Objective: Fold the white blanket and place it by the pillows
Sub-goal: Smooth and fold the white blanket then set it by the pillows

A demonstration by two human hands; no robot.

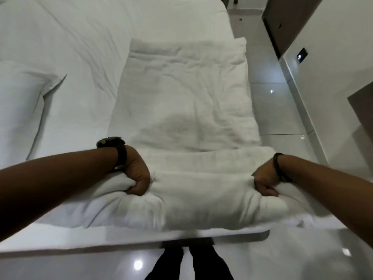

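Observation:
The white blanket [181, 93] lies as a long folded strip along the right side of the bed, running away from me. Its near end is bunched into a thick roll at the bed's front edge. My left hand [137, 176] is shut on the left part of that near end. My right hand [264, 183] is shut on its right part. A white pillow [18, 110] lies at the left edge of the view, apart from the blanket.
The bed [76, 47] with its white sheet fills the left and middle. Glossy white floor tiles [282, 110] run along the right side and in front. A wall with dark panels [286, 25] stands at the right. My dark trouser legs [189, 263] show below.

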